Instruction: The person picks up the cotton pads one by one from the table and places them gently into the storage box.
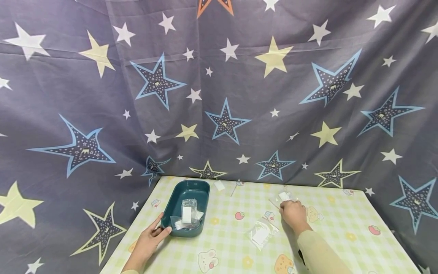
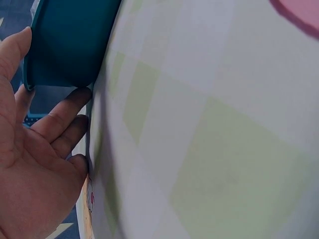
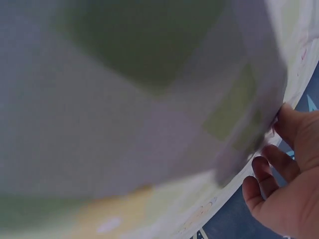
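Packets going into the teal tray

Clear packet lies at the table's far side under my right hand, whose fingers curl onto it. My left hand, fingers relaxed, steadies the teal tray. Next I judge: lift, carry, drop beside the bagged ones.

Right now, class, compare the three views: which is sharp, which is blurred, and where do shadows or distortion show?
Head view: evenly lit and sharp, though the wide lens bows the star curtain; soft shadows lie beside the teal tray. Left wrist view: the left hand is fairly clear, with a dark shadow along the tablecloth. Right wrist view: the tablecloth is heavily blurred; only the right hand reads.
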Demonstrator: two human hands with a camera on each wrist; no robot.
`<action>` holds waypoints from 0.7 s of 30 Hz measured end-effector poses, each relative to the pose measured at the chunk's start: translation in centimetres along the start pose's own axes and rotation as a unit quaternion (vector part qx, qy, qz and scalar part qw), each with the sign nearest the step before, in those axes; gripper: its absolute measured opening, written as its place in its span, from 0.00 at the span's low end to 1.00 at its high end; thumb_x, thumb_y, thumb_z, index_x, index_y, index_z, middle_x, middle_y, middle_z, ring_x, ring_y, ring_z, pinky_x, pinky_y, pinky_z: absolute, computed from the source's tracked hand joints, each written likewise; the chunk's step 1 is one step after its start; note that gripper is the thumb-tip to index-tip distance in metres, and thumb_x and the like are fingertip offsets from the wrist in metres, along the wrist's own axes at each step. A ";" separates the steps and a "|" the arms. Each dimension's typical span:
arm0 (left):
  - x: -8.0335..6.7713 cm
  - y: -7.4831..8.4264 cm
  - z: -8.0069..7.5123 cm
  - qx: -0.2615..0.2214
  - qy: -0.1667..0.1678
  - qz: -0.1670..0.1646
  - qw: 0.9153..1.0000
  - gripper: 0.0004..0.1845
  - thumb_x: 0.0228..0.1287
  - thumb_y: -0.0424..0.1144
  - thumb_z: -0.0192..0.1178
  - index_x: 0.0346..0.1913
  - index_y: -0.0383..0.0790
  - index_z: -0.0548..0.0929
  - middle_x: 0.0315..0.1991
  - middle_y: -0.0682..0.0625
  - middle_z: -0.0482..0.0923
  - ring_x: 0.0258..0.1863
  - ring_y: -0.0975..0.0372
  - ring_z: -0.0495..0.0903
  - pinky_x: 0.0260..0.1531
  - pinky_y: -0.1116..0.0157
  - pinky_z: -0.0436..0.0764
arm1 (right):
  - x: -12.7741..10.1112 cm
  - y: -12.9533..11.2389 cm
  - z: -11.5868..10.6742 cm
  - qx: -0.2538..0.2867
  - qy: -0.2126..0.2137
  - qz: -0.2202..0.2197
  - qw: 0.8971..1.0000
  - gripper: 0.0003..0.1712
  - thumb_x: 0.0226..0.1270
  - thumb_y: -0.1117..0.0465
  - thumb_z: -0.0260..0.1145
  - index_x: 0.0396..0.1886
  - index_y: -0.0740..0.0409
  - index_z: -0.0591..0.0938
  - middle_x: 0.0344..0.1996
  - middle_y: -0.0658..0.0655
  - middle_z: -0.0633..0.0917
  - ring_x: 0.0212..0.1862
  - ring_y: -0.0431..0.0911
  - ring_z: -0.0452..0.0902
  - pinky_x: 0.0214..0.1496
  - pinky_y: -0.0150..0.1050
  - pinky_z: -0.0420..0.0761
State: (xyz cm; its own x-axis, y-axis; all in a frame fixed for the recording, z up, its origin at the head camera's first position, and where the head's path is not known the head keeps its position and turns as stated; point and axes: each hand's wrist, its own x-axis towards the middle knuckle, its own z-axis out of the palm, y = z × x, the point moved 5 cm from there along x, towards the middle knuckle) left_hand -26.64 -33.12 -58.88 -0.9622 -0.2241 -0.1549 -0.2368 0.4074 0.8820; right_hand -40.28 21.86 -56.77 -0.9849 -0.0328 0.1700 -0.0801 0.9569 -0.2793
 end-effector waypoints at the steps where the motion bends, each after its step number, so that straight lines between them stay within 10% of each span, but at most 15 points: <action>1: 0.0 0.0 0.0 0.000 0.002 0.001 1.000 0.48 0.68 0.63 0.70 0.86 0.61 0.61 0.73 0.25 0.71 0.76 0.38 0.71 0.68 0.44 0.81 | 0.0 -0.2 0.0 0.004 0.003 0.003 1.000 0.05 0.69 0.59 0.74 0.40 0.53 0.92 0.43 0.63 0.93 0.44 0.64 0.83 0.48 0.64 0.81; 21: 0.3 -0.3 -0.1 -0.005 -0.010 -0.004 1.000 0.49 0.68 0.65 0.70 0.86 0.63 0.59 0.75 0.25 0.68 0.77 0.38 0.69 0.70 0.42 0.80 | -0.2 -0.3 -0.8 0.020 0.005 0.008 1.000 0.24 0.67 0.58 0.75 0.61 0.61 0.87 0.52 0.69 0.91 0.51 0.69 0.83 0.57 0.67 0.81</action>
State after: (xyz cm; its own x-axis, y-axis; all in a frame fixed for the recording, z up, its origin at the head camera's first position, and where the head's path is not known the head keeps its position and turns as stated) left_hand -26.81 -33.36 -59.14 -0.9630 -0.2087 -0.1707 -0.2430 0.3974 0.8849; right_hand -39.91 21.86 -55.96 -0.9847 -0.0142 0.1738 -0.0699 0.9452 -0.3189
